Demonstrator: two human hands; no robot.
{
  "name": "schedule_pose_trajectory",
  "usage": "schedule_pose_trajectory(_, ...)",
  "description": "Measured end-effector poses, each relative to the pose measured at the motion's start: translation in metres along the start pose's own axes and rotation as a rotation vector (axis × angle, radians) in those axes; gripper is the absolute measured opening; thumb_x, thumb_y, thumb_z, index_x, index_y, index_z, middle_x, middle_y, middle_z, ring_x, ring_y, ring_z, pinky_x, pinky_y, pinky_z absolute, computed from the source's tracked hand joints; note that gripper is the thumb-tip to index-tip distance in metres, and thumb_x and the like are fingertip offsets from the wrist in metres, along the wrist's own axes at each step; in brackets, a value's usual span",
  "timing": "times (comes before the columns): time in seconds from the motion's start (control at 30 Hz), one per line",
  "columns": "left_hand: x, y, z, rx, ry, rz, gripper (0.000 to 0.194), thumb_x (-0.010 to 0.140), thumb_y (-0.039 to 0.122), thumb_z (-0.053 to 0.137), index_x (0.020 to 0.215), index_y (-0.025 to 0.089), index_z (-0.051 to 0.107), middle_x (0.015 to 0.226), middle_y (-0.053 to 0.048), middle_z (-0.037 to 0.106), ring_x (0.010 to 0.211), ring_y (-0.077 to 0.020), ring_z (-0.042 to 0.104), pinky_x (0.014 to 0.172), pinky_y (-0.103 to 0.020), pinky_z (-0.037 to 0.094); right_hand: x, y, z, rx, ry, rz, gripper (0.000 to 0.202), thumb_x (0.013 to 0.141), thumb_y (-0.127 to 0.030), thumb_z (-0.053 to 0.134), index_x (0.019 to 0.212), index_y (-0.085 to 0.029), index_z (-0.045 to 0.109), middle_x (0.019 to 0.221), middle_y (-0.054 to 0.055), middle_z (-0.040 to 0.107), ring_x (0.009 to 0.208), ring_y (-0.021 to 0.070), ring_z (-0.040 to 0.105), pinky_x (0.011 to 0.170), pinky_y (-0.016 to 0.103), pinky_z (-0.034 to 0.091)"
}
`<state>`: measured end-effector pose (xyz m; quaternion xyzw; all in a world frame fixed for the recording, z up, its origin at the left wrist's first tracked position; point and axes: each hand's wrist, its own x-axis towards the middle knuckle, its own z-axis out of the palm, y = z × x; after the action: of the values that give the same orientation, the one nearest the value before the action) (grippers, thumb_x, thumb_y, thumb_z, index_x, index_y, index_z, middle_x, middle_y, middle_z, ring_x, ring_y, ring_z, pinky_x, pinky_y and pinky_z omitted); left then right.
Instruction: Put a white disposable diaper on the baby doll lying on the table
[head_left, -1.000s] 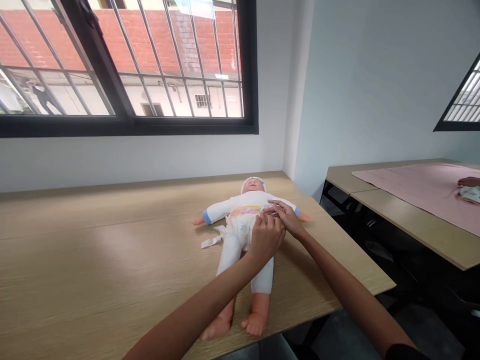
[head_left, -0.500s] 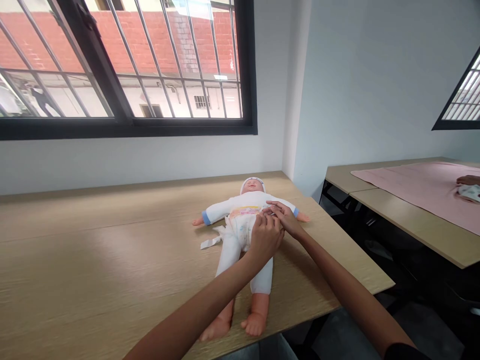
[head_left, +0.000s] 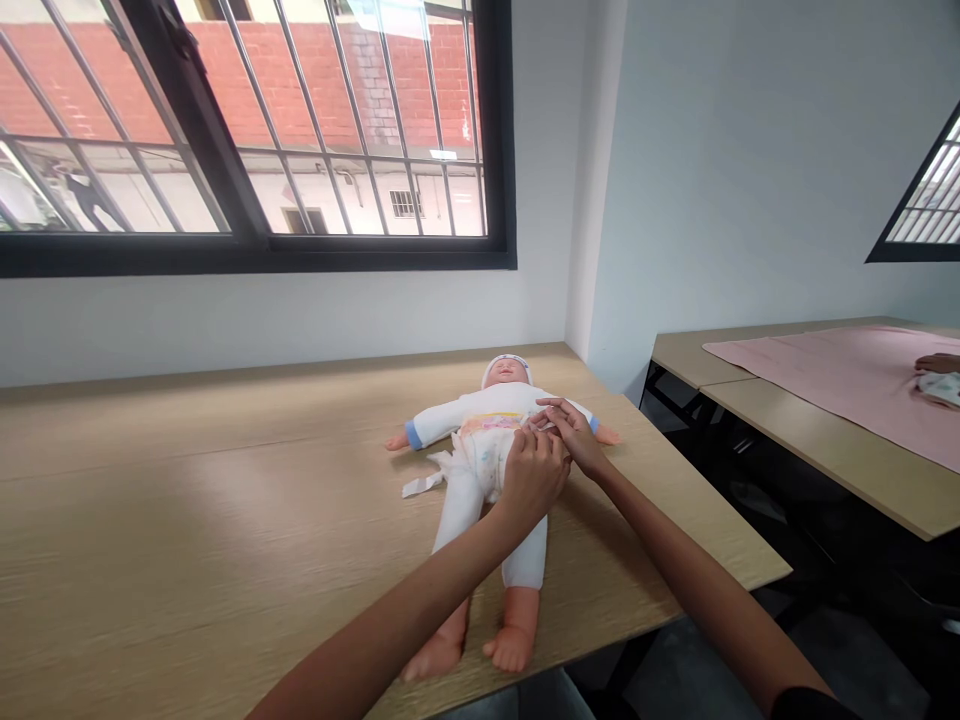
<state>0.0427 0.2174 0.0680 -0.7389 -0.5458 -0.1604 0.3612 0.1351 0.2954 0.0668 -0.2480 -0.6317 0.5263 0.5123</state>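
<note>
A baby doll (head_left: 459, 520) in a white suit with blue cuffs lies on its back on the wooden table, head toward the wall. Round its hips is a white diaper (head_left: 486, 455) with a coloured front band; a loose tab sticks out on the left side. My left hand (head_left: 535, 462) has its fingers curled at the diaper's right edge, and its fingertips are partly hidden. Against it, just beyond and to the right, my right hand (head_left: 574, 435) has fingers stretched over the doll's right side.
The wooden table (head_left: 187, 520) stands below a barred window (head_left: 360, 252). On a second table (head_left: 825, 440) at the right lies a pink cloth (head_left: 825, 370), with another person's hand (head_left: 937, 362) on a white patterned item (head_left: 941, 385).
The view has shifted very slightly. My right hand has moved a little up, while my left hand stays at the diaper's edge.
</note>
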Motion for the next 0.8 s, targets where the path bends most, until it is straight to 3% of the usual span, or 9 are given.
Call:
schedule_pose_trajectory(0.27, 0.001, 0.001, -0.002, -0.018, -0.025, -0.009, 0.030, 0.087, 0.024, 0.045, 0.095, 0.003, 0.066, 0.089, -0.022, 0.067, 0.091, -0.0332, 0.060, 0.078, -0.042, 0.039, -0.004, -0.005, 0.003, 0.035, -0.087, 0.088, 0.039, 0.085, -0.046, 0.051, 0.114, -0.022, 0.059, 0.100, 0.005, 0.070, 0.101, 0.0201, 0.063, 0.096, 0.037, 0.045)
schedule_pose_trajectory(0.63, 0.001, 0.001, -0.002, 0.018, -0.018, 0.001, 0.030, 0.087, 0.024, 0.044, 0.093, 0.005, 0.067, 0.088, -0.021, 0.068, 0.086, -0.0333, 0.062, 0.074, -0.040, 0.038, -0.003, 0.002, 0.002, 0.070, -0.095, 0.091, 0.039, 0.086, -0.044, 0.050, 0.118, -0.023, 0.056, 0.099, 0.005, 0.071, 0.101, 0.0205, 0.064, 0.098, 0.039, 0.045)
schedule_pose_trajectory(0.8, 0.001, 0.001, -0.003, -0.013, -0.036, -0.001, 0.029, 0.087, 0.025, 0.046, 0.093, 0.005, 0.066, 0.089, -0.020, 0.069, 0.088, -0.0327, 0.062, 0.075, -0.040, 0.039, -0.001, 0.003, 0.002, 0.076, -0.074, 0.098, 0.042, 0.085, -0.045, 0.052, 0.121, -0.024, 0.054, 0.111, 0.005, 0.066, 0.098, 0.0184, 0.062, 0.097, 0.037, 0.045)
